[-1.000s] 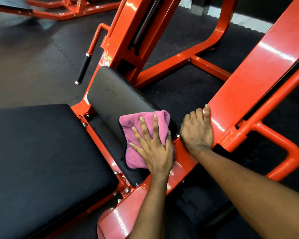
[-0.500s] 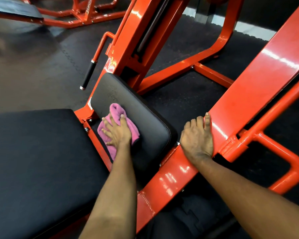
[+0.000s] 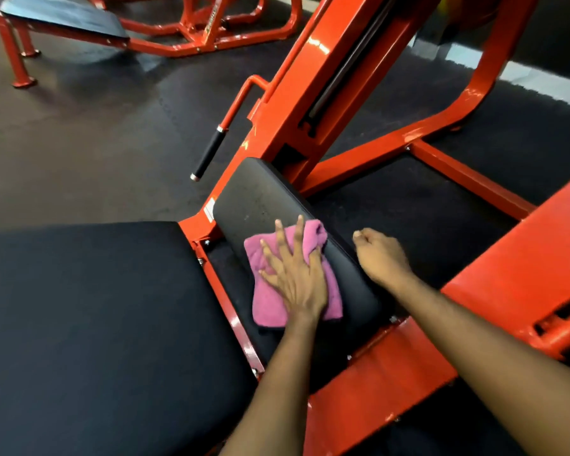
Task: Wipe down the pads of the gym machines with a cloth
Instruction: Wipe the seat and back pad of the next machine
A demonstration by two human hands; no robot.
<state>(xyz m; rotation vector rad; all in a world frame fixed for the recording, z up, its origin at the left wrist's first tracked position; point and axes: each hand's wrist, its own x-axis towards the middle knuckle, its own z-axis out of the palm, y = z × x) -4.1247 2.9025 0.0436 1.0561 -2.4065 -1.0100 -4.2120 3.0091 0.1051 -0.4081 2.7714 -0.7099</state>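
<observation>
A pink cloth lies flat on the narrow black pad of an orange gym machine. My left hand presses on the cloth with fingers spread, covering its middle. My right hand hovers just right of the pad's edge, fingers curled into a loose fist, holding nothing. A wide black seat pad fills the lower left, separated from the narrow pad by an orange frame rail.
The orange frame beam rises at right; an upright column stands behind the pad. A black-gripped handle sticks out on the left. Another orange bench stands at the far left on dark rubber flooring.
My left hand slid the cloth from the pad's left side back toward its right and lower part. My right hand lifted off the orange beam and curled into a fist.
</observation>
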